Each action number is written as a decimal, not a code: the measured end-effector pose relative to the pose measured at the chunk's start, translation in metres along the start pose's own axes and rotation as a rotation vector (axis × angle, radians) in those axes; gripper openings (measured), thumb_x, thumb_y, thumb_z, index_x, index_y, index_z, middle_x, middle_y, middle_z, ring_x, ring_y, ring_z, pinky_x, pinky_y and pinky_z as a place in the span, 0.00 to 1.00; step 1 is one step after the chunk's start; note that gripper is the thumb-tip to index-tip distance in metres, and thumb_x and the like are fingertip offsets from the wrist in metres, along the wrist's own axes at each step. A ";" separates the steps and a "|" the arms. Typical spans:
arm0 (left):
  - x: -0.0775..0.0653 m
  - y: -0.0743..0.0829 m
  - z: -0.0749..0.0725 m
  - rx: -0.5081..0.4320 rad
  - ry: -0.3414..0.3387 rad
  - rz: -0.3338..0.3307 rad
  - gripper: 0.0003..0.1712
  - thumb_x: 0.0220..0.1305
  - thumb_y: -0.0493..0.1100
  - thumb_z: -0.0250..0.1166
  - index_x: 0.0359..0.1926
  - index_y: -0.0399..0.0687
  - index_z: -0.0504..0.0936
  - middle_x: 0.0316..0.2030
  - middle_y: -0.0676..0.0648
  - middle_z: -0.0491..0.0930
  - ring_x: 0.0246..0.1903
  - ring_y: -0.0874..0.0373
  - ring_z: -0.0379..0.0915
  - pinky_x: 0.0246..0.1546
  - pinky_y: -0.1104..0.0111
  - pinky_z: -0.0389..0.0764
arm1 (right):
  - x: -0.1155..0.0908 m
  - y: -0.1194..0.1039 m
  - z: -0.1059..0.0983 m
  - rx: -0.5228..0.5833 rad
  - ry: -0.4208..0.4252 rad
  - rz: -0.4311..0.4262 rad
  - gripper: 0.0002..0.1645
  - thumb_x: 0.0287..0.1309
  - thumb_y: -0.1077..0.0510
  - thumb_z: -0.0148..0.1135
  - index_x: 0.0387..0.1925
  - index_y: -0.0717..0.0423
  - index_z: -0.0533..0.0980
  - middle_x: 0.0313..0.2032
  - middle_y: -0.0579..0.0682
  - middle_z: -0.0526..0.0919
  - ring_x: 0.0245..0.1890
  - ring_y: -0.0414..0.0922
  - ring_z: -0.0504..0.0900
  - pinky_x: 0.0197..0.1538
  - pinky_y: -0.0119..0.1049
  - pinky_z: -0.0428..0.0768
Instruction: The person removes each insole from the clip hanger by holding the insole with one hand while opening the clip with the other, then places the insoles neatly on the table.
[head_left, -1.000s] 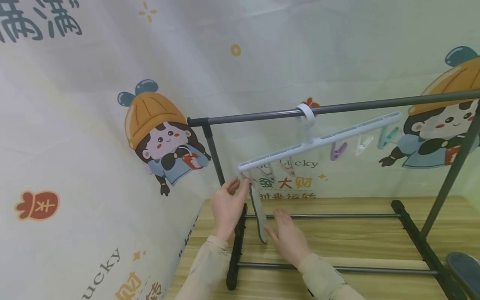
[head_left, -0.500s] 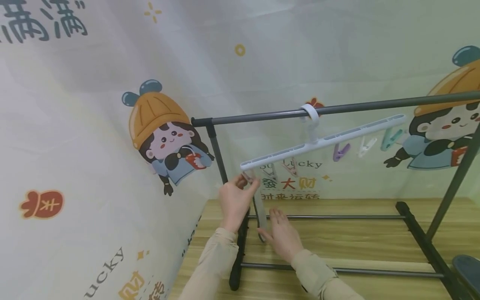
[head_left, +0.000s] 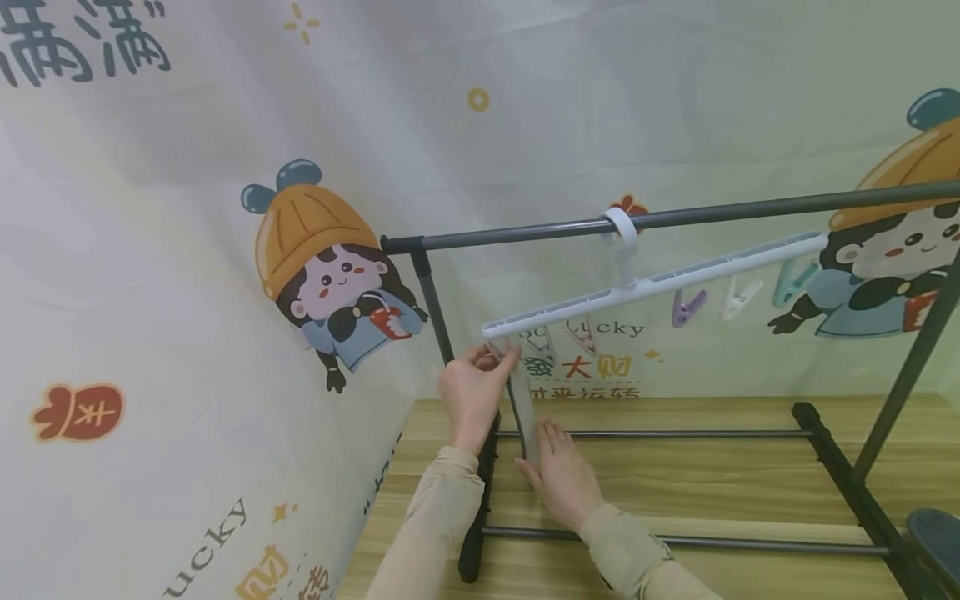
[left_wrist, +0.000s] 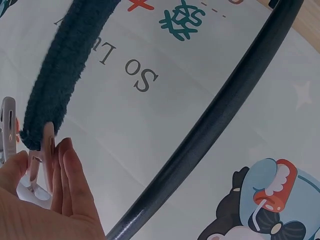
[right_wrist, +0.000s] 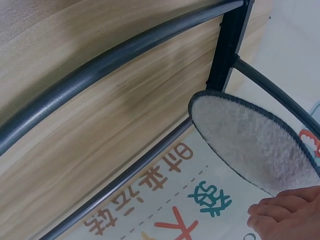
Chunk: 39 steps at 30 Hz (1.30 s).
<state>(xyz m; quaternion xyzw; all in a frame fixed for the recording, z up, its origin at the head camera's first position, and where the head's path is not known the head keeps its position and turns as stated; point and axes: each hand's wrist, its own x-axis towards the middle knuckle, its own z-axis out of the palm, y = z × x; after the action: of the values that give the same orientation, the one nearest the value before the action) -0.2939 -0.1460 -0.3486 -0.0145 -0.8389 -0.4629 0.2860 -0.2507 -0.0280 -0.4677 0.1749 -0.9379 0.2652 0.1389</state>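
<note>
A shoe insole [head_left: 524, 408] hangs below the left end of a white clip hanger [head_left: 570, 310]. Its grey fleecy face [right_wrist: 245, 135] and dark edging fill the right wrist view, while the dark blue plush side [left_wrist: 70, 65] shows in the left wrist view. My left hand [head_left: 472, 398] pinches a pale pink clothespin [left_wrist: 48, 157] between thumb and fingers, at the insole's end. My right hand [head_left: 567, 477] has its fingers extended beside the insole's lower part; whether it touches is unclear. The lower tip is partly hidden behind that hand in the head view.
The hanger hooks over the dark rail [head_left: 517, 233] of a rack on a wood-grain surface [head_left: 675, 475]. Purple [head_left: 686, 308], white [head_left: 741, 298] and teal clothespins [head_left: 795, 282] hang at its right. A dark blue oval object [head_left: 933, 537] lies at lower right.
My right hand has moved left, closer to the insole. My left hand has shifted slightly right at the clothespin. The hanger's right end has swung slightly right and down.
</note>
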 end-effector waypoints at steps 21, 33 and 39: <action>-0.004 0.003 -0.004 -0.034 -0.013 0.035 0.14 0.57 0.55 0.70 0.28 0.51 0.91 0.24 0.50 0.88 0.23 0.62 0.83 0.22 0.71 0.75 | -0.004 0.003 0.009 -0.075 0.091 0.004 0.34 0.71 0.52 0.55 0.64 0.77 0.64 0.64 0.73 0.69 0.66 0.64 0.70 0.69 0.52 0.68; -0.005 0.006 -0.006 0.004 -0.017 0.141 0.14 0.60 0.49 0.67 0.22 0.50 0.90 0.19 0.49 0.87 0.07 0.69 0.55 0.11 0.73 0.51 | -0.011 0.008 0.011 0.037 0.110 0.049 0.26 0.72 0.60 0.49 0.63 0.77 0.66 0.64 0.73 0.70 0.66 0.64 0.70 0.69 0.53 0.67; -0.005 0.006 -0.005 0.043 0.004 0.199 0.15 0.61 0.46 0.67 0.20 0.48 0.90 0.15 0.49 0.84 0.06 0.71 0.51 0.11 0.74 0.49 | -0.018 0.010 0.009 0.101 0.105 0.125 0.27 0.73 0.60 0.46 0.65 0.76 0.64 0.65 0.73 0.68 0.68 0.64 0.67 0.68 0.56 0.67</action>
<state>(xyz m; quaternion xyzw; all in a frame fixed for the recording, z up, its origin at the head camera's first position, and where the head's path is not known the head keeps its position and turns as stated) -0.2853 -0.1453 -0.3440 -0.0906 -0.8424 -0.4143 0.3325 -0.2398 -0.0201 -0.4862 0.1085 -0.9240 0.3291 0.1620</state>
